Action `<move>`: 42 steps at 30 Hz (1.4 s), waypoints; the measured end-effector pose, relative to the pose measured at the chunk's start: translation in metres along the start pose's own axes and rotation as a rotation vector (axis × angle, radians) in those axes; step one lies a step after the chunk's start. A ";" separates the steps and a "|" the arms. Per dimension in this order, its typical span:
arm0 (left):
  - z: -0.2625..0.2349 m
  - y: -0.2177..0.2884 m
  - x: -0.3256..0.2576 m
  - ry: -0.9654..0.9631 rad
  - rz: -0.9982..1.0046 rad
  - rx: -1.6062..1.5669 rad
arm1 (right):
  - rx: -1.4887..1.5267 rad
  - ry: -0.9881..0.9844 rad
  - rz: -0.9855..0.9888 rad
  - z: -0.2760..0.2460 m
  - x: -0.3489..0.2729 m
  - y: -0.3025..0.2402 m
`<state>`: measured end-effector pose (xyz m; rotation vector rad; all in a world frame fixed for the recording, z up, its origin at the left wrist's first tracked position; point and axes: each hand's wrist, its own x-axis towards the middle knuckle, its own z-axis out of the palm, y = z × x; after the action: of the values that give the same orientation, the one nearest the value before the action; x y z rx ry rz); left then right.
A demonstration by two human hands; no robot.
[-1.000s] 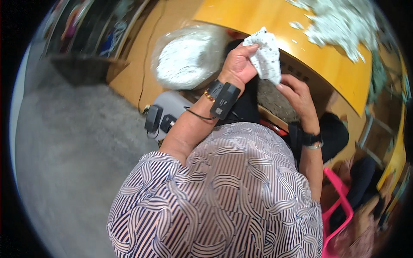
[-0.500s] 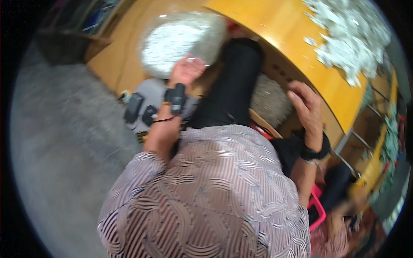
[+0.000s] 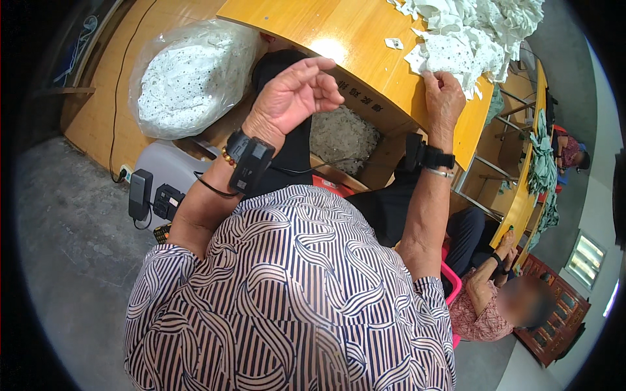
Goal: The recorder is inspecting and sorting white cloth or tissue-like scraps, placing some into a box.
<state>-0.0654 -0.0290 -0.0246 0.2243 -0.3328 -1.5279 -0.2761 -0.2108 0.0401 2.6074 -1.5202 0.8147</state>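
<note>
A pile of white, dark-dotted fabric pieces point(image 3: 466, 42) lies on the yellow tabletop point(image 3: 313, 23) at the upper right. My right hand point(image 3: 447, 101) is at the pile's near edge, its thumb and forefinger pinched on a white fabric piece point(image 3: 443, 58). Over the table's near edge, my left hand point(image 3: 293, 98) is raised with palm partly up, fingers loosely curled and apart, holding nothing. One small loose scrap point(image 3: 394, 43) lies on the tabletop left of the pile. A clear plastic bag point(image 3: 189, 78) full of similar white dotted pieces stands at the upper left.
Below the table, a cardboard box point(image 3: 385, 140) holds greyish scraps point(image 3: 345, 140). A grey plastic seat point(image 3: 153, 156) with black devices point(image 3: 140, 195) is at my left. Another person point(image 3: 482, 300) sits at the right by a yellow table point(image 3: 521, 195) bearing green cloth point(image 3: 542, 159).
My right hand has moved up and forward from beside the table to the fabric pile and pinched there. My left hand has moved away from the plastic bag toward the table edge. The view has shifted.
</note>
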 end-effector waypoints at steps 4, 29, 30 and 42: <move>0.012 -0.013 -0.001 -0.022 -0.034 -0.005 | 0.555 0.004 0.195 -0.008 -0.005 -0.006; 0.016 -0.076 0.028 0.192 -0.364 -0.037 | 1.150 -0.618 0.254 -0.029 -0.135 -0.041; 0.017 -0.075 0.030 0.191 -0.373 -0.030 | 1.156 -0.608 0.260 -0.031 -0.132 -0.044; 0.015 -0.036 0.005 0.199 -0.343 -0.052 | 0.026 0.005 -0.344 -0.007 -0.052 -0.025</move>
<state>-0.1046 -0.0347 -0.0231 0.4048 -0.0983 -1.8318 -0.2793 -0.1542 0.0291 2.7662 -1.0180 0.8075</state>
